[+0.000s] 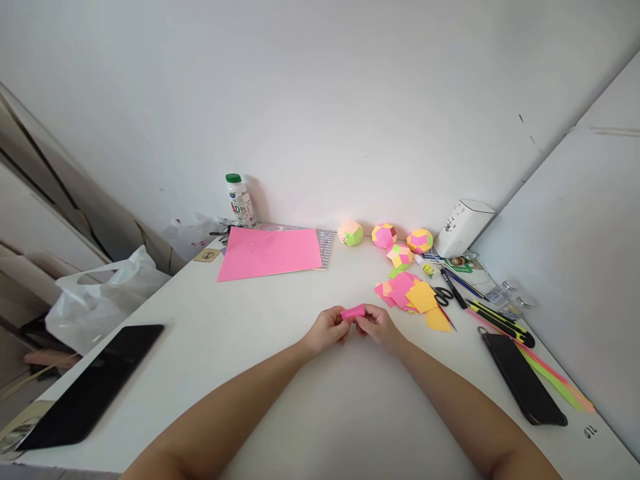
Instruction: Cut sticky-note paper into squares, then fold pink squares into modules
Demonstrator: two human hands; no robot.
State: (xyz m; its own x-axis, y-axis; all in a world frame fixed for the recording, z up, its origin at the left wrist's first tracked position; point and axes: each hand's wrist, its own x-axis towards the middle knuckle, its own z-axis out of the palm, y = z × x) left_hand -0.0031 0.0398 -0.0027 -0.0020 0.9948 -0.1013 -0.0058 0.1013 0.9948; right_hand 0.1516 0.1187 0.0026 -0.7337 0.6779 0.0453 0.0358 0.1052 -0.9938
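Observation:
A small piece of pink paper (354, 312), bent or folded, is held up between both hands over the white table (240, 373). My left hand (327, 329) pinches its left end, and my right hand (379, 325) pinches the right end with thumb and fingers. Fingertips hide part of the paper's lower edge. Just to the right of my right hand lies a loose pile of pink and orange paper pieces (404, 291). Behind it, several multicoloured paper balls (384, 235) sit near the wall.
Scissors (443, 295), a cutter knife (505, 325) and a black pouch (523, 377) lie on the right. A large pink sheet (273, 253) rests at the back left, beside a green-capped bottle (241, 201). A black flat object (95, 387) lies along the left edge.

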